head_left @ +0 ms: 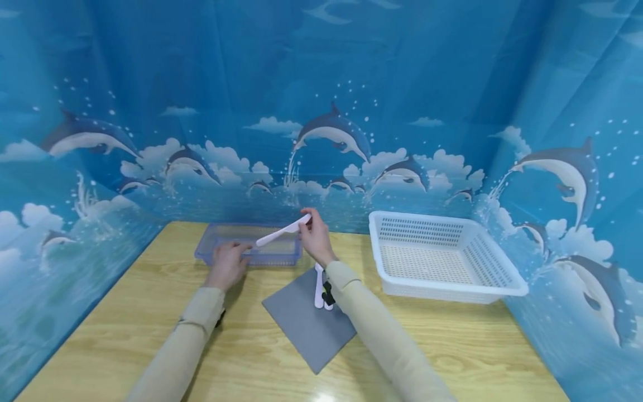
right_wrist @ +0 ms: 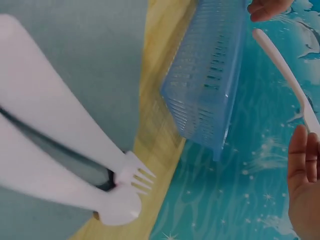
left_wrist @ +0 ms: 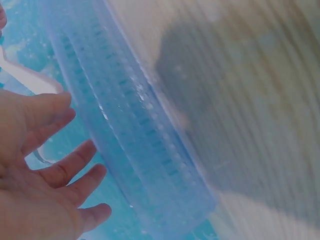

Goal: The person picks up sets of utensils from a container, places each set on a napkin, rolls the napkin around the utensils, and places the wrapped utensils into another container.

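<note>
Between the thumb and fingers of my right hand (head_left: pixel 315 237) is a white plastic knife (head_left: pixel 278 233), pinched near one end. It slants above the purple-blue see-through basket (head_left: pixel 273 259), its far end toward my left hand (head_left: pixel 228 265). The left hand is over the basket's near side; in the left wrist view its fingers are spread and bent a little, holding nothing. Whether they touch the rim cannot be told. Below my right wrist, a white plastic fork (right_wrist: pixel 132 172) and a white plastic spoon (right_wrist: pixel 120 206) lie side by side on a grey cloth (head_left: pixel 306 329).
A large white slotted basket (head_left: pixel 447 290) stands on the right of the wood-grain table (head_left: pixel 241 357). Behind and around the table hangs a blue curtain (head_left: pixel 241 72) printed with dolphins. The right forearm passes over the cloth's right edge.
</note>
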### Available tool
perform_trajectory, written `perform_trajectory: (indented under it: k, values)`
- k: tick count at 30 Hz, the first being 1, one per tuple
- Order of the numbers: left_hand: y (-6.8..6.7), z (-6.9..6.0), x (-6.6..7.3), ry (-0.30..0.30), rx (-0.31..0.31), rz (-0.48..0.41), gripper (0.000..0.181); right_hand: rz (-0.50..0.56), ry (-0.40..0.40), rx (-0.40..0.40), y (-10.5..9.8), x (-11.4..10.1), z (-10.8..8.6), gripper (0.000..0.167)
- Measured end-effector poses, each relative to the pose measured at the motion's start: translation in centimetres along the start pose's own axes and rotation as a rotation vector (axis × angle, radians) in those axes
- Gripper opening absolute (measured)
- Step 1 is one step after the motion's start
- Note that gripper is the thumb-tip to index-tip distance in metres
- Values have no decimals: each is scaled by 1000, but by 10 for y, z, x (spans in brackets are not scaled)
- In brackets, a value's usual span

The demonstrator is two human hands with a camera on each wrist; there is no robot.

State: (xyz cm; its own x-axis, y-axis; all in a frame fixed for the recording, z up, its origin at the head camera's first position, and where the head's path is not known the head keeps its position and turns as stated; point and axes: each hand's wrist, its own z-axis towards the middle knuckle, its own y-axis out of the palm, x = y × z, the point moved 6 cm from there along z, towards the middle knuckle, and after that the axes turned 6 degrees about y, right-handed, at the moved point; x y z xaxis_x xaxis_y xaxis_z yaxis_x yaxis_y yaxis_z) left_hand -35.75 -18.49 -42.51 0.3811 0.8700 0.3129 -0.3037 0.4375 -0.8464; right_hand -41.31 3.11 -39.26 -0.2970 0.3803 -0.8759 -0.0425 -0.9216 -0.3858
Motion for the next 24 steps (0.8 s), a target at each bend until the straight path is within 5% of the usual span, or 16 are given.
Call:
perform_trajectory:
  k: [8,14,24]
  values:
    - [0,3,25,27,33,-29,25,99,-3,113,-30,-6,1,38]
    - [4,3,45,59,38,-44,23,81,21,122,-45,-6,-1,34]
    - [20,-2,72,133,-63,-135,34,94,97,95,-53,-1,-5,34]
